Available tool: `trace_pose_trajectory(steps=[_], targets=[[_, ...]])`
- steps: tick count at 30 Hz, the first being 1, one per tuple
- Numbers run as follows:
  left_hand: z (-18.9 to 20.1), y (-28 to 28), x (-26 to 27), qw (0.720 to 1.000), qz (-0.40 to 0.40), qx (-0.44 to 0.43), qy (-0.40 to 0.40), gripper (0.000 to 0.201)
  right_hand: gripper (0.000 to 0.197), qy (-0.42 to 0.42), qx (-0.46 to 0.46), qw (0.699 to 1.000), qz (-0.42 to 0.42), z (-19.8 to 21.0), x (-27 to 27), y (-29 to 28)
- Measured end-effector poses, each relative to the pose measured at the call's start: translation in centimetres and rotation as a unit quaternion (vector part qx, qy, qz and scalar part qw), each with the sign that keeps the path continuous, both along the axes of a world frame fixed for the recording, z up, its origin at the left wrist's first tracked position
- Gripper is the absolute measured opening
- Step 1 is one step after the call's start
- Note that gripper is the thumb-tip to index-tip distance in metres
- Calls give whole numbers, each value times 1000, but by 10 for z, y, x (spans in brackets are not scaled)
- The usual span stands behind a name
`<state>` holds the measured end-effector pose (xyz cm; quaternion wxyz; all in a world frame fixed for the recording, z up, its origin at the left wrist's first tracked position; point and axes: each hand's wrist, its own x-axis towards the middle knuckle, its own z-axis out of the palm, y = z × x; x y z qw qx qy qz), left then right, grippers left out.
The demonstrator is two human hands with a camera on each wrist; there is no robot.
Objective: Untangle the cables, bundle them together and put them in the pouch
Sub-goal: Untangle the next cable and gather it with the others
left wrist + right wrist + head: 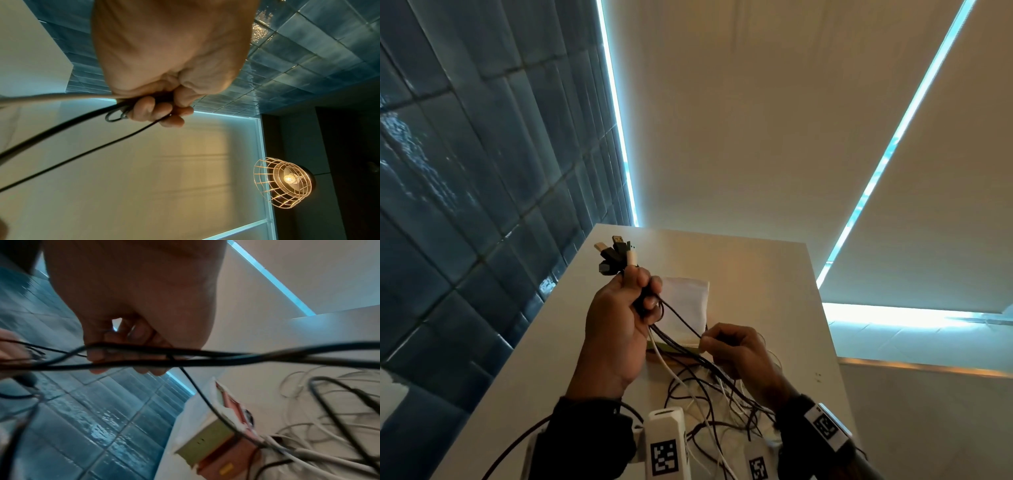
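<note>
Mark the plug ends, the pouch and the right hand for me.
plug ends (616, 255), head view, on the dark plug in the cluster above the left hand (616, 329).
pouch (686, 303), head view, on its white fabric face.
right hand (736, 353), head view, on the back of the hand.

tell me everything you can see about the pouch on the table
The pouch is a flat, pale, cloth-looking rectangle lying on the white table, beyond both hands. Its near edge is hidden behind dark cables stretched between the left hand and right hand. Neither hand touches it.
</note>
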<state>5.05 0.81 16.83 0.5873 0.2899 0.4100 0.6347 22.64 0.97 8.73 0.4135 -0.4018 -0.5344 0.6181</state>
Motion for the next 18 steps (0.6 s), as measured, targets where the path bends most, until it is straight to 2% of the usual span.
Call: trace_pose_trajectory(steps=[3, 8, 15, 18], targets=[[0, -1, 2, 1000, -1, 5, 29, 32, 15, -27, -27, 999, -20, -22, 4, 2], [1, -1, 4, 998, 3, 10, 65, 34, 23, -124, -14, 992, -33, -54, 7, 5], [-1, -1, -1, 999, 8, 13, 52, 35, 24, -192, -21, 980, -46, -84, 14, 13], [0, -1, -4, 999, 6, 18, 49, 35, 31, -272, -29, 961, -45, -115, 24, 16]])
